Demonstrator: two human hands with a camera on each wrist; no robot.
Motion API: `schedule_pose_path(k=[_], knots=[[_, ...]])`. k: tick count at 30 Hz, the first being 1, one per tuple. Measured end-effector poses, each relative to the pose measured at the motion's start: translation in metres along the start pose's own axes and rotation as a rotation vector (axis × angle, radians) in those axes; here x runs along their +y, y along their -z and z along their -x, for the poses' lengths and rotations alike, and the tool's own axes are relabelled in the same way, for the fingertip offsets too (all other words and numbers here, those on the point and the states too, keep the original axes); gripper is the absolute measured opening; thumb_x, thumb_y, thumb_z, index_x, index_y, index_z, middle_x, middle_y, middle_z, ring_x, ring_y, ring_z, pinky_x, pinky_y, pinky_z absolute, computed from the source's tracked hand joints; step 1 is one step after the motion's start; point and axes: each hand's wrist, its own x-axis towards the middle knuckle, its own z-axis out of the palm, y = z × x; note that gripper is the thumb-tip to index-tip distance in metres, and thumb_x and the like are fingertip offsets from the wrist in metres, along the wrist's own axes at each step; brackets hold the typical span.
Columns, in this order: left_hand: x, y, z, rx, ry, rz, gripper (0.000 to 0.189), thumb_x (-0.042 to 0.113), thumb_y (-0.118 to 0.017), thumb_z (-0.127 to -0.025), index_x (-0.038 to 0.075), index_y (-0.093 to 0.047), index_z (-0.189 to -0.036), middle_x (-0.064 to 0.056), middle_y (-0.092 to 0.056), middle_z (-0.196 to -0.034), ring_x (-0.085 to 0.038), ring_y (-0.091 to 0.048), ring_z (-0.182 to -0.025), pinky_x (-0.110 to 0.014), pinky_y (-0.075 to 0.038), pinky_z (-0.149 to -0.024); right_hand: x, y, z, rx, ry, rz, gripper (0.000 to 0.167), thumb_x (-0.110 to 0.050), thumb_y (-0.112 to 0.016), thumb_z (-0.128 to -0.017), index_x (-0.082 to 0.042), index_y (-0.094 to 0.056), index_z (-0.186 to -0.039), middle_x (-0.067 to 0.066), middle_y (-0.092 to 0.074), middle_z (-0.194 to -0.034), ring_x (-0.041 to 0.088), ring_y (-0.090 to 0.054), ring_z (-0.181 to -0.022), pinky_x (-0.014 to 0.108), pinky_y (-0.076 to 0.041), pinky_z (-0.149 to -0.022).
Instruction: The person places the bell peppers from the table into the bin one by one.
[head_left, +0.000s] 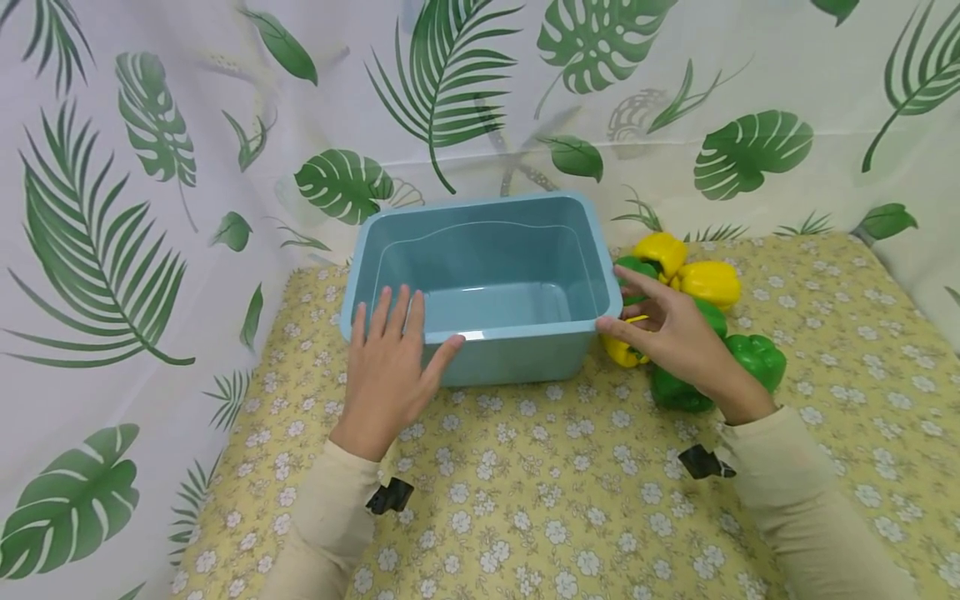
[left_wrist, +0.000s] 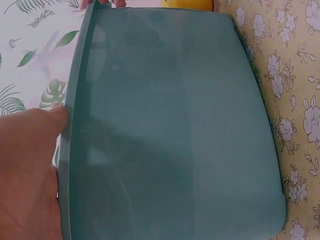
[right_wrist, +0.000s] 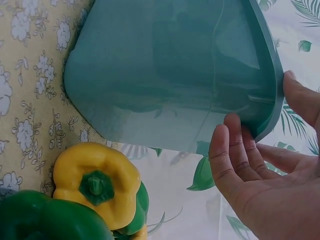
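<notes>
A blue-grey plastic tub (head_left: 517,354) stands upright on the flowered cloth, and its floor shows bare in the head view. My left hand (head_left: 392,367) lies over its front left rim with fingers straight and spread, the thumb along the front edge. In the left wrist view the tub's front wall (left_wrist: 170,120) fills most of the picture. At the front right corner my right hand (head_left: 678,337) holds the rim, thumb at the corner and bent fingers against the side below the edge. Yellow bell peppers (head_left: 707,283) and green bell peppers (head_left: 756,360) lie close beside that hand.
The yellow flowered tablecloth (head_left: 517,508) covers the surface around the tub. A white leaf-print curtain (head_left: 480,108) rises directly behind the tub and along the left side. Small black devices are strapped at both wrists.
</notes>
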Motion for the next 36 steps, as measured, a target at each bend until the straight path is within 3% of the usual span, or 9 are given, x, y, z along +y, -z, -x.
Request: schedule_pose_path(k=[5, 12, 26, 36], knots=[[-0.0005, -0.0005, 0.0002, 0.003, 0.013, -0.012, 0.086, 0.064, -0.041, -0.102, -0.001, -0.03, -0.158, -0.021, -0.027, -0.163, -0.036, -0.013, -0.154, -0.051, -0.004, -0.125, 0.0, -0.0024, 0.002, -0.002, -0.005, -0.034, 0.072, -0.025, -0.07, -0.099, -0.009, -0.033, -0.159, 0.023, -0.054, -0.139, 0.006, -0.063, -0.1, 0.025, -0.059, -0.077], [-0.0018, -0.0005, 0.0011, -0.005, 0.045, -0.043, 0.096, 0.071, -0.044, -0.098, -0.002, -0.028, -0.158, -0.023, -0.024, -0.163, -0.039, -0.016, -0.153, -0.052, -0.007, -0.125, -0.0009, -0.0043, 0.0036, 0.007, -0.006, -0.054, 0.073, -0.024, -0.07, -0.098, -0.008, -0.032, -0.159, 0.024, -0.053, -0.138, 0.006, -0.063, -0.1, 0.019, -0.056, -0.076], [-0.002, 0.0014, -0.0013, 0.001, 0.024, -0.055, 0.096, 0.067, -0.051, -0.096, -0.003, -0.028, -0.158, -0.023, -0.027, -0.163, -0.038, -0.019, -0.152, -0.052, -0.019, -0.123, -0.0021, -0.0028, 0.0052, 0.007, -0.004, -0.069, 0.073, -0.019, -0.07, -0.098, -0.008, -0.032, -0.159, 0.023, -0.053, -0.137, 0.007, -0.062, -0.101, 0.018, -0.056, -0.077], [-0.002, 0.0034, -0.0004, 0.002, 0.001, -0.067, 0.095, 0.067, -0.051, -0.097, -0.004, -0.03, -0.157, -0.022, -0.029, -0.162, -0.038, -0.021, -0.152, -0.052, -0.017, -0.124, 0.0005, -0.0037, 0.006, 0.011, 0.019, -0.055, 0.075, -0.02, -0.074, -0.095, -0.006, -0.035, -0.158, 0.021, -0.056, -0.133, 0.011, -0.063, -0.1, 0.017, -0.055, -0.081]])
